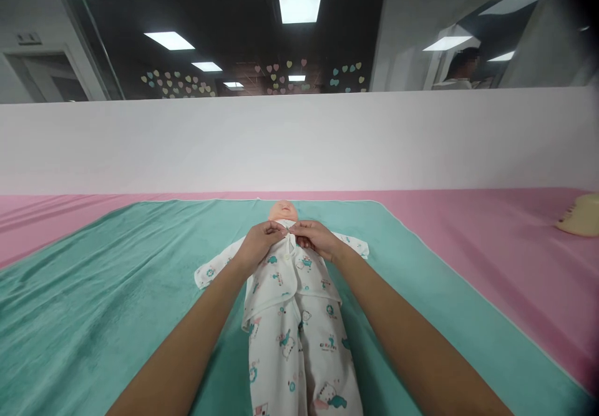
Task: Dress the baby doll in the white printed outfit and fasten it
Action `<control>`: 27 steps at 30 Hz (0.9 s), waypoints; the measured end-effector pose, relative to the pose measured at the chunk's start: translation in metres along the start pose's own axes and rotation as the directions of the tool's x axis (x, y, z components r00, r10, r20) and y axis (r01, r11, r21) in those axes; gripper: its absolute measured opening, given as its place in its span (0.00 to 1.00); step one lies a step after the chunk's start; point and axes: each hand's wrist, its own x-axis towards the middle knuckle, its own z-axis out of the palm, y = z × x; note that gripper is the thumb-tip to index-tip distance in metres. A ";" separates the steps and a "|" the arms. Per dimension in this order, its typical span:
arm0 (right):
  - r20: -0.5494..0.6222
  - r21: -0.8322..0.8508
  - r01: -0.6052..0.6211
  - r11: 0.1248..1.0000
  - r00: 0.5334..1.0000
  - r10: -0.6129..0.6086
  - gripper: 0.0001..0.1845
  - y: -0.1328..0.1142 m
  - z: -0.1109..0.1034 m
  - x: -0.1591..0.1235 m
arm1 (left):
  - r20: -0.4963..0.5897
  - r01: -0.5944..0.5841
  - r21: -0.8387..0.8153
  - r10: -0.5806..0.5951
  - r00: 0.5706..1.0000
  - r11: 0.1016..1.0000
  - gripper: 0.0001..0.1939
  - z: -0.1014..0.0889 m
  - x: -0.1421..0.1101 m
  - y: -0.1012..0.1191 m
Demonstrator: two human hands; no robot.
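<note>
A baby doll lies on its back on a teal blanket, head away from me. It wears a white printed romper with small animal pictures. My left hand and my right hand meet at the doll's chest just below the neck. Both pinch the thin white tie strings of the romper's collar, fingers closed on them. The doll's arms spread out to either side under my wrists.
The blanket lies on a pink-covered surface. A cream-coloured object sits at the far right edge. A low white partition runs behind, with a dark window above it. A person stands beyond, upper right.
</note>
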 end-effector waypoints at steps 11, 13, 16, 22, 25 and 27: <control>0.044 -0.049 0.024 0.999 0.999 -0.022 0.16 -0.004 -0.001 -0.004 | 0.050 0.016 -0.164 -0.007 0.999 0.986 0.12 -0.004 0.003 -0.009; 0.049 -0.055 0.033 0.998 0.998 -0.030 0.16 -0.003 -0.002 -0.004 | 0.046 0.015 -0.158 -0.008 0.999 0.987 0.13 -0.003 0.003 -0.009; 0.049 -0.063 0.039 0.997 0.998 -0.036 0.16 -0.002 -0.002 -0.002 | 0.021 0.011 -0.114 -0.009 1.000 0.993 0.14 -0.001 0.004 -0.010; 0.042 -0.060 0.043 0.997 0.998 -0.041 0.16 -0.001 -0.002 -0.003 | -0.001 -0.003 -0.056 0.003 1.000 0.998 0.14 0.001 0.005 -0.013; 0.042 -0.058 0.043 0.997 0.998 -0.041 0.16 -0.001 -0.002 -0.004 | -0.009 -0.002 -0.023 0.002 1.000 1.000 0.14 0.001 0.005 -0.013; 0.056 -0.049 0.045 0.998 0.998 -0.042 0.16 -0.002 -0.003 -0.005 | -0.014 -0.009 -0.003 0.009 1.000 1.000 0.14 0.001 0.005 -0.013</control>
